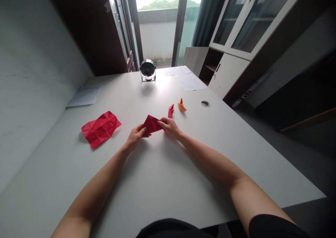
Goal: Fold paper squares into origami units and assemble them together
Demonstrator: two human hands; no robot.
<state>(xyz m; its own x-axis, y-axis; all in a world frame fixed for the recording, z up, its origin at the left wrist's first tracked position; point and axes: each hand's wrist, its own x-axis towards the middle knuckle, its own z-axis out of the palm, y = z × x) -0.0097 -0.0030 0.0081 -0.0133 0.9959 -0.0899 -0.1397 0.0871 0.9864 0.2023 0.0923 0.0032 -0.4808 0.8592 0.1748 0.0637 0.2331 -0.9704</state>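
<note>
A folded piece of red paper [151, 124] is held just above the white table between my two hands. My left hand [135, 134] pinches its left corner, thumb on top. On the right edge, my right hand [169, 126] grips it between thumb and fingers. Beyond my right hand lies a small red folded paper piece [170, 111]. Beside that stands an orange folded paper boat [181, 105]. Off to the left, a creased red sheet [101, 128] rests partly opened out, its grid of fold lines showing.
A small round black-and-silver fan-like device [148, 70] stands at the table's far edge. Papers [190, 81] lie at the back right, and a pale sheet [85, 95] at the back left by the wall. A cable hole [205, 104] is set in the tabletop [168, 189].
</note>
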